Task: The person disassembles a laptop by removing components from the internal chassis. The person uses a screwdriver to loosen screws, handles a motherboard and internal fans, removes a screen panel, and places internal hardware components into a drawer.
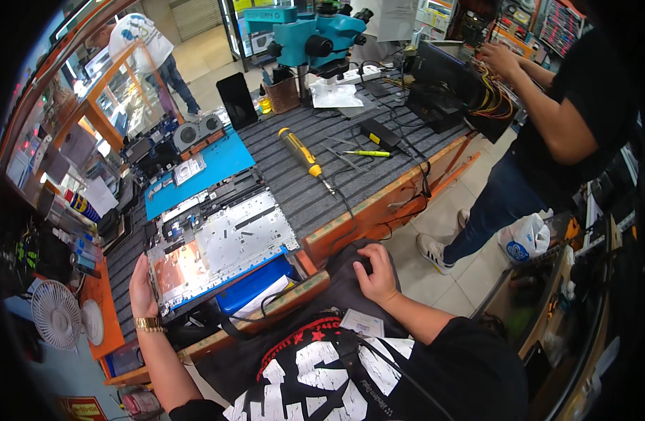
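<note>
Chassis: one, silver, laptop type; is lying flat on the grey mat, at the bench's front left.
Left hand: is touching the chassis's left edge, fingers extended, clamped on nothing; a gold bracelet is circling the wrist.
Right hand: is resting near the lap, holding nothing, fingers loosely bent, thumb apart.
Drawer: is standing pulled out between person and bench, blocking the space below the chassis's front edge; is holding a blue case and white paper.
Blue pad: is lying just behind the chassis, carrying a silver drive; a twin fan unit is sitting at its far end.
Tools, right of the chassis: a yellow screwdriver is lying aslant; a green pen-like tool is lying near a black adapter.
Rear: a teal microscope is towering over the bench; a phone is leaning near a brown cup.
Right: a co-worker is handling wires.
Left: a white fan is standing.
</note>
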`<state>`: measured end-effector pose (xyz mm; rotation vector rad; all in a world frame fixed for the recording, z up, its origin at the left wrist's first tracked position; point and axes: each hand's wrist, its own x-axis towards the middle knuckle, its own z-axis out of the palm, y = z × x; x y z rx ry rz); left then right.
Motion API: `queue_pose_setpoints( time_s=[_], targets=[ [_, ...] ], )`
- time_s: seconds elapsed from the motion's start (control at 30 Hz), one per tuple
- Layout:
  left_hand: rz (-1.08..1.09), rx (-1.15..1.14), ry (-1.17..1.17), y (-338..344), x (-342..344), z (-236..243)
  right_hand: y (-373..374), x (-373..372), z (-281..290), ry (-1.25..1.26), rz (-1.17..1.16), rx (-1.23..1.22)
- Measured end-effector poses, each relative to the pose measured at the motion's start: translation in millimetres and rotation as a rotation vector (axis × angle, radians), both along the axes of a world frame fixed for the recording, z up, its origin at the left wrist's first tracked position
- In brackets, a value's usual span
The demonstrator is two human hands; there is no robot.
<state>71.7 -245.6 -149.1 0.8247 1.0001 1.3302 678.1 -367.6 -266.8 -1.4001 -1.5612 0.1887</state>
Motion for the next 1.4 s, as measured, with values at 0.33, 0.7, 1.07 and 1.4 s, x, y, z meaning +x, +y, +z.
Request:
queue_pose_setpoints(
  time_s=[0.33,0.7,1.07,1.4],
  targets=[
    [0.321,0.084,0.992,-11.9,6.5,7.4,35.2,-22.1,25.3,0.324,-0.031,0.211],
    [0.432,0.106,1.141,-27.1,5.1,22.6,112.5,-114.2,171.7,-0.271,0.474,-0.101],
    [0.558,0.265,0.947,-39.2,3.3,34.5,110.6,-105.1,169.4,-0.031,0.511,-0.139],
    [-0.319,-0.039,1.247,-164.4,66.0,84.5,27.8,-130.0,191.4,-0.43,0.908,-0.406]
  ],
)
